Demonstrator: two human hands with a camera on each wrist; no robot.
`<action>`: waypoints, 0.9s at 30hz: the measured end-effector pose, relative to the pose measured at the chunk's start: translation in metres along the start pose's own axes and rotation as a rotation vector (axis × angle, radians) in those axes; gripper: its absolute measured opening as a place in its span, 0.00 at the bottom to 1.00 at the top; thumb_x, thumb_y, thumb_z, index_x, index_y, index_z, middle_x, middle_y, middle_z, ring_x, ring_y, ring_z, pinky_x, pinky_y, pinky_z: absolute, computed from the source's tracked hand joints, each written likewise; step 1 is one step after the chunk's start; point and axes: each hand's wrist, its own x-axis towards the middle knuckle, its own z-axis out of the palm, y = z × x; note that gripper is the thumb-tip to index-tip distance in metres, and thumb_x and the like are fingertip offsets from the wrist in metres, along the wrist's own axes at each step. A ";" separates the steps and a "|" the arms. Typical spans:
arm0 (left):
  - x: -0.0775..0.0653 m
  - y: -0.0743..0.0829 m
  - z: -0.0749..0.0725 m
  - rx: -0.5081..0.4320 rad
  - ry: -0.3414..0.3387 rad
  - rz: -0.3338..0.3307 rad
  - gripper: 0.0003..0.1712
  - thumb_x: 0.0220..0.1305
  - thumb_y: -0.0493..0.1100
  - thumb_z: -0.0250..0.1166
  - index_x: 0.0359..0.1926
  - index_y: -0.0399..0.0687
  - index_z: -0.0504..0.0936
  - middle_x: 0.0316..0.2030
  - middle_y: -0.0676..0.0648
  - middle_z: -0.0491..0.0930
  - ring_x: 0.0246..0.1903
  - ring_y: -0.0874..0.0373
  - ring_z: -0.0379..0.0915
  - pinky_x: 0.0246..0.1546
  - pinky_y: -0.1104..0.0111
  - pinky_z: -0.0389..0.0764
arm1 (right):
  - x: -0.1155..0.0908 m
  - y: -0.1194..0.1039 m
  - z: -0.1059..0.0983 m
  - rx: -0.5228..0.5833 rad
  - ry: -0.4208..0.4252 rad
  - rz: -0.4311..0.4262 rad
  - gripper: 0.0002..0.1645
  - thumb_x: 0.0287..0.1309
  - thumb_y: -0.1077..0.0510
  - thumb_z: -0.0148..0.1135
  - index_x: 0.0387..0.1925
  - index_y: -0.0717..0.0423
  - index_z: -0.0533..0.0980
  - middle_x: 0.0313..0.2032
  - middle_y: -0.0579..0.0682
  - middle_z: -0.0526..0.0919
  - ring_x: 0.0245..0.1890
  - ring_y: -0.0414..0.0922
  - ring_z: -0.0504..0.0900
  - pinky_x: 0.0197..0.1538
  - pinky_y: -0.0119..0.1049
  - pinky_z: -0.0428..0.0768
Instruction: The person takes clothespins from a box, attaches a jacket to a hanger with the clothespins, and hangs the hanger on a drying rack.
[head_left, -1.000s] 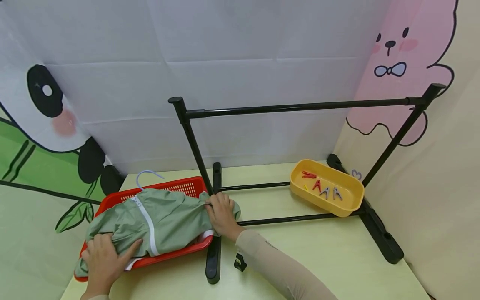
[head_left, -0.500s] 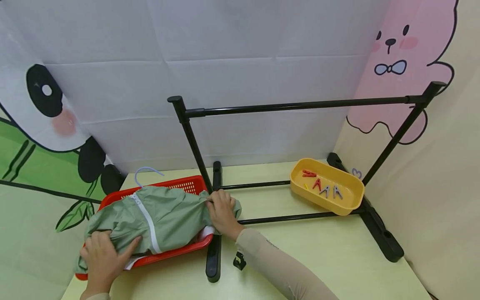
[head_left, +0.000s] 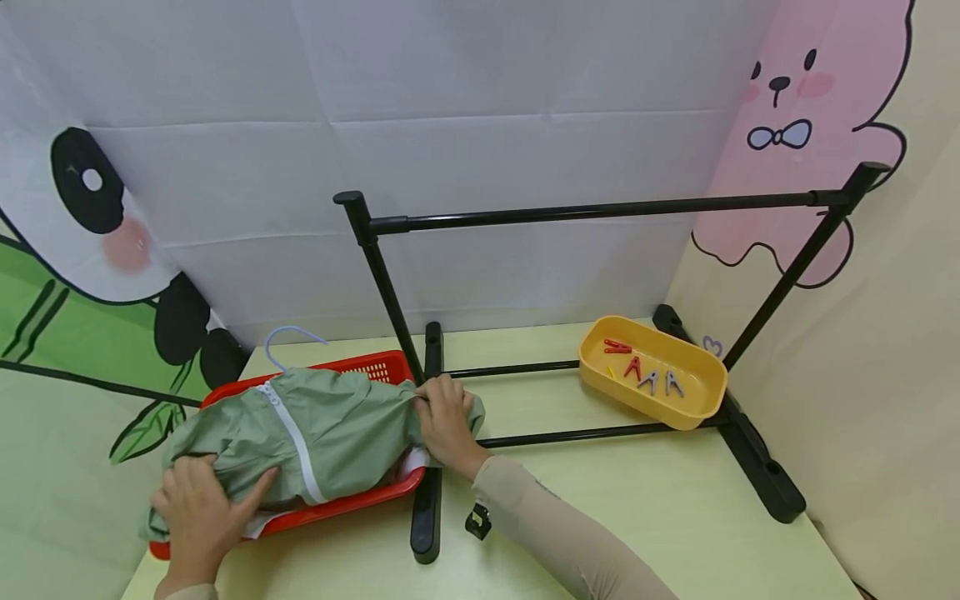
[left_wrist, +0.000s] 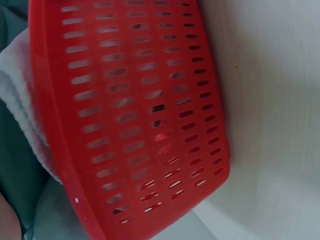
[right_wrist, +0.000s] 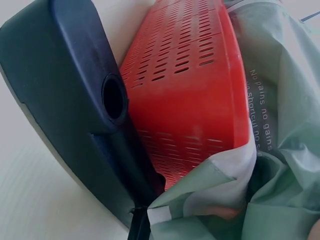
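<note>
A light green jacket (head_left: 348, 442) with a white zipper lies spread over the red basket (head_left: 341, 508). The blue hook of a hanger (head_left: 288, 328) sticks up from its collar. My left hand (head_left: 197, 512) holds the jacket near its left end, thumb spread toward the zipper. At the other end my right hand (head_left: 447, 423) grips the jacket's sleeve beside the rack's post. In the right wrist view, printed lettering shows on the jacket (right_wrist: 295, 95), which hangs over the basket rim. White cloth (left_wrist: 22, 90) bulges at the basket's edge in the left wrist view.
A black rack (head_left: 592, 214) stands on the table, its left foot (head_left: 426, 525) right beside the basket. Toward the right, a yellow tray (head_left: 701, 408) with several red and grey clothespins rests across the rack's lower bars. A light wall cloth rises behind.
My left hand has shifted slightly left, drawing the jacket's left end outward past the basket. The hanger hook has moved a little up and left. My right hand has barely moved.
</note>
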 end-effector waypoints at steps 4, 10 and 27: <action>0.003 0.002 -0.001 -0.010 0.032 0.019 0.60 0.49 0.87 0.46 0.41 0.27 0.65 0.34 0.29 0.63 0.32 0.32 0.56 0.28 0.46 0.51 | 0.000 -0.002 -0.003 0.009 0.021 -0.008 0.03 0.68 0.62 0.55 0.42 0.57 0.71 0.41 0.54 0.71 0.39 0.50 0.64 0.46 0.46 0.55; 0.005 0.006 -0.001 -0.022 0.085 0.054 0.62 0.48 0.89 0.40 0.40 0.27 0.65 0.33 0.29 0.62 0.31 0.32 0.56 0.27 0.48 0.48 | 0.001 -0.004 -0.007 0.019 0.046 -0.021 0.04 0.66 0.63 0.56 0.41 0.57 0.71 0.39 0.53 0.70 0.38 0.49 0.62 0.44 0.45 0.54; 0.017 0.019 -0.011 -0.021 0.111 0.097 0.62 0.48 0.89 0.42 0.42 0.28 0.64 0.34 0.29 0.62 0.33 0.30 0.54 0.29 0.47 0.47 | 0.003 -0.008 -0.019 0.036 0.090 -0.006 0.02 0.68 0.64 0.53 0.41 0.57 0.70 0.39 0.53 0.70 0.38 0.50 0.62 0.42 0.44 0.52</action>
